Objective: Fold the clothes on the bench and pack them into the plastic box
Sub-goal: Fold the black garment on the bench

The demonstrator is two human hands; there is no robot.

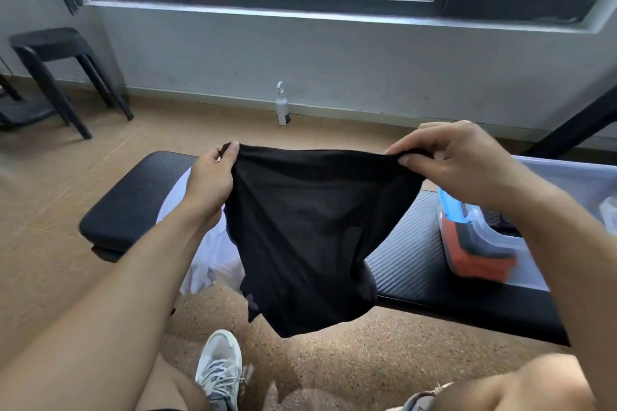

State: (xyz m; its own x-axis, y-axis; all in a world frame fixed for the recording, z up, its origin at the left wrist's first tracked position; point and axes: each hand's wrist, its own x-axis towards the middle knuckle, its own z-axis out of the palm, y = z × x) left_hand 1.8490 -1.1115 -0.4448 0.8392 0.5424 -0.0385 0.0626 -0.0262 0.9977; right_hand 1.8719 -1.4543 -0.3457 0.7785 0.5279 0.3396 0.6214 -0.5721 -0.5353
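Note:
A black garment [307, 230] hangs in the air above the black padded bench [133, 197], stretched between both hands. My left hand [210, 177] pinches its upper left corner. My right hand [457, 160] grips the upper right corner with curled fingers. A white garment [213, 257] lies on the bench behind the black one, partly hidden by it and by my left forearm. The clear plastic box [567, 177] stands on the bench's right end and holds folded orange, black and blue clothes [474, 247].
A black stool [56, 60] stands at the far left by the wall. A white spray bottle [282, 107] sits on the floor under the window. A dark slanted bar [574, 123] crosses at the right. My shoe [218, 367] and knees are in front of the bench.

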